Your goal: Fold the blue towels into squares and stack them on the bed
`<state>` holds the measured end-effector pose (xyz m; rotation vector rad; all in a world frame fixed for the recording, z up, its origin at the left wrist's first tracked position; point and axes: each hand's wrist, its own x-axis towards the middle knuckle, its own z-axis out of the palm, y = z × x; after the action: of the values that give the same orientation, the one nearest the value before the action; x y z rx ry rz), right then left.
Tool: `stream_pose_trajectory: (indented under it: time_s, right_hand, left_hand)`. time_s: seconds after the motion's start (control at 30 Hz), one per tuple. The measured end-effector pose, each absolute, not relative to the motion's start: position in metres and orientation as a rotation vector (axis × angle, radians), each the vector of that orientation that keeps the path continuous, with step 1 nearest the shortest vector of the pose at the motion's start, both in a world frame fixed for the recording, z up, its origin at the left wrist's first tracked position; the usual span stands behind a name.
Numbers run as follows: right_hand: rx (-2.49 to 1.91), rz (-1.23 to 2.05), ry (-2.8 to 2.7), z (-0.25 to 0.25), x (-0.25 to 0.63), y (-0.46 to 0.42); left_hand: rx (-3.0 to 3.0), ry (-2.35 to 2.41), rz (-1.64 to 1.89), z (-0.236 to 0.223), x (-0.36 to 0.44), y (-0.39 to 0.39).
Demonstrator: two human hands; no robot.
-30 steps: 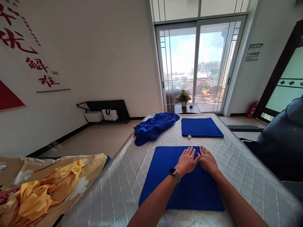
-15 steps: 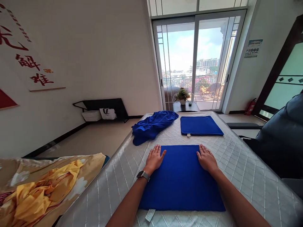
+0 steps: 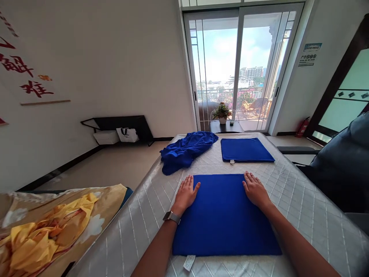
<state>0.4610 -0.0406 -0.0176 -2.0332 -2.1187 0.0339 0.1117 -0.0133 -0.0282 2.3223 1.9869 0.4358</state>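
Observation:
A flat blue cloth piece (image 3: 223, 217), shaped like a pillowcase, lies smoothed out on the quilted mattress (image 3: 138, 227). A white tag (image 3: 189, 262) sticks out from its near edge. My left hand (image 3: 186, 194) rests flat at its far left corner, fingers outstretched. At the far right corner lies my right hand (image 3: 256, 188), also flat with its fingers together and extended. Neither hand grips anything. Beyond them, a second flat blue piece (image 3: 247, 150) with a tag lies at the right, and a crumpled blue cloth (image 3: 187, 151) lies at the left.
To the left stands another bed (image 3: 112, 200) with a yellow cloth (image 3: 54, 231) heaped on it. A small table with a potted plant (image 3: 222, 112) stands past the mattress, before the glass door. A dark bulky object (image 3: 343, 165) borders the mattress at the right.
My hands have spread slightly apart along the far corners of the blue cloth. The view has shifted a little to the right and down; the other cloths lie as before.

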Motion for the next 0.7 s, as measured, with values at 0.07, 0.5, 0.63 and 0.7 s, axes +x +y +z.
stream_pose_trajectory:
  time_s: [0.07,0.5,0.63,0.7]
  right_hand:
    - [-2.017,0.009,-2.111,-0.016,0.459,-0.04]
    - [-2.133,0.151,-2.121,-0.03,0.464,-0.031]
    - [-2.122,0.182,-2.103,-0.026,0.463,-0.033]
    - [-2.117,0.189,-2.094,-0.026,0.463,-0.034]
  left_hand:
    - [2.327,1.986,0.435,-0.028,0.111,-0.014]
    - [2.313,2.003,0.4,-0.02,0.114,-0.018]
    - [2.31,2.018,0.383,-0.02,0.117,-0.02]
    - [2.319,2.033,0.362,-0.019,0.119,-0.021]
